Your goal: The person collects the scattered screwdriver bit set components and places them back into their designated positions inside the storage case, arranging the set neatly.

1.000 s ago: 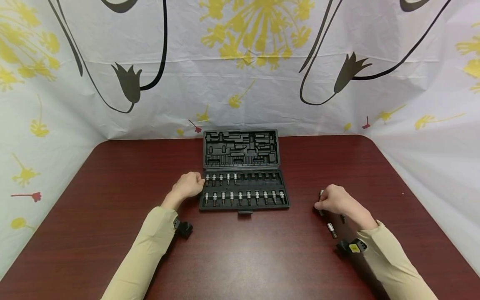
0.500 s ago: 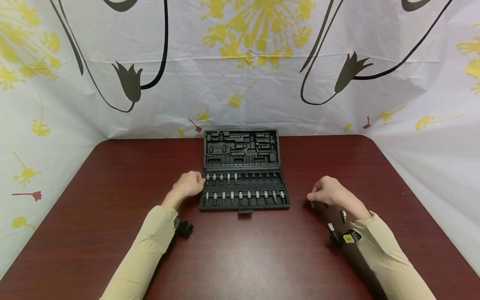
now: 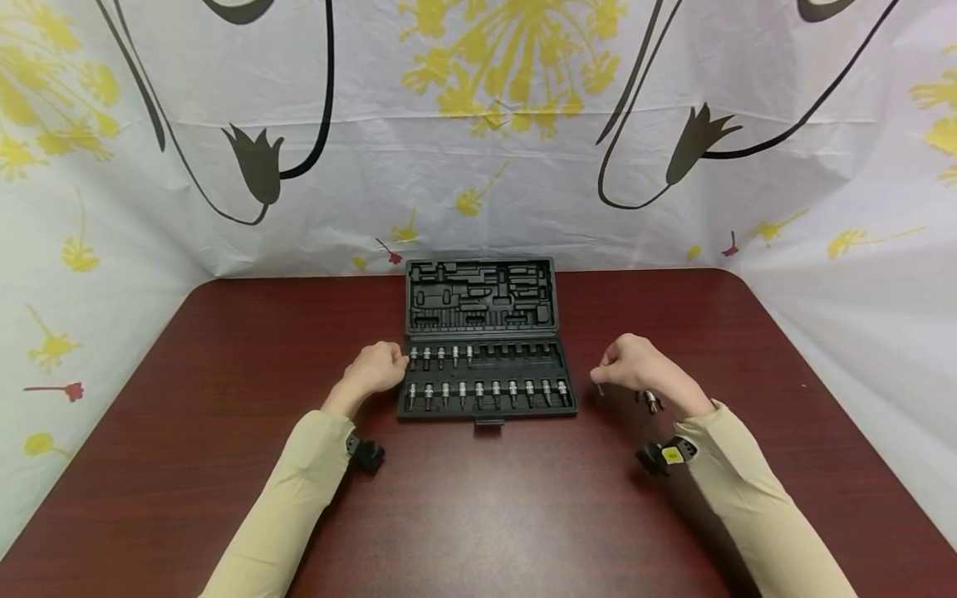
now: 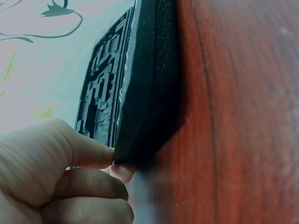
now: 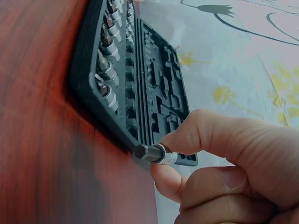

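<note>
A black bit socket case (image 3: 489,373) lies unfolded near the back of the table. Silver-and-dark bit sockets (image 3: 497,394) fill its front row, while the rear row holds them on the left and has bare slots on the right. My left hand (image 3: 377,367) pinches the case's left edge between thumb and finger, the other fingers curled. Right of the case, my right hand (image 3: 635,365) pinches a hex bit socket (image 5: 159,154) between thumb and forefinger. In the right wrist view its dark hex tip points left, overlapping the case's corner.
Loose bit sockets (image 3: 652,403) lie on the dark red wooden table (image 3: 486,515) under the right forearm, partly hidden by it. A white patterned cloth (image 3: 478,199) hangs behind the table and along both sides.
My right hand has lifted the hex bit socket from the right of the table and moved it left and back toward the case. My left hand has stayed at the case's edge.
</note>
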The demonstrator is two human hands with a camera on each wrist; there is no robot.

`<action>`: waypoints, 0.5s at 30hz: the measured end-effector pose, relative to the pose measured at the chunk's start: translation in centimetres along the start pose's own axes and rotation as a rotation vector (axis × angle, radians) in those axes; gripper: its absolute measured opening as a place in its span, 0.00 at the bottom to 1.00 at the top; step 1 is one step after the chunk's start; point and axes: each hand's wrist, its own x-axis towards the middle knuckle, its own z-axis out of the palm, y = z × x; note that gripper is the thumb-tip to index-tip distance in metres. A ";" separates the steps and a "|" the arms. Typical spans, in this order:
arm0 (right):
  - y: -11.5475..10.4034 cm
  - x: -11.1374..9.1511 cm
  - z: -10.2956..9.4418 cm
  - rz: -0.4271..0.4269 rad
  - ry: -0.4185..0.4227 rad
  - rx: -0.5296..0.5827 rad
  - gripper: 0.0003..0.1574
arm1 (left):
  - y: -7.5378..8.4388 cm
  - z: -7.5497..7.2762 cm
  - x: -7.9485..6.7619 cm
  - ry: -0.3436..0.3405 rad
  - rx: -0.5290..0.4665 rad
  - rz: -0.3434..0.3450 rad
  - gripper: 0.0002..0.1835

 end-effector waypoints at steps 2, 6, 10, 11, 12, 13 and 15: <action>-0.3 0.3 0.1 -0.005 0.004 0.004 0.22 | -0.1 0.0 0.0 -0.001 -0.003 0.004 0.18; -1.0 0.9 0.3 0.003 -0.001 0.021 0.21 | -0.2 0.0 0.0 -0.007 -0.014 0.008 0.18; -1.6 1.5 0.4 0.006 -0.006 0.030 0.22 | -0.2 0.1 0.0 -0.009 -0.015 0.005 0.18; -1.8 1.7 0.5 0.004 -0.007 0.030 0.22 | -0.2 0.1 0.0 -0.007 -0.012 0.003 0.18; -2.1 1.8 0.5 0.002 -0.009 0.030 0.23 | -0.1 0.1 0.0 -0.007 -0.010 0.002 0.18; -2.2 2.0 0.5 -0.002 -0.010 0.027 0.24 | -0.1 0.1 0.0 -0.006 -0.009 0.001 0.18; -2.7 2.3 0.5 -0.010 -0.011 0.024 0.25 | -0.1 0.1 0.0 -0.004 -0.007 -0.001 0.18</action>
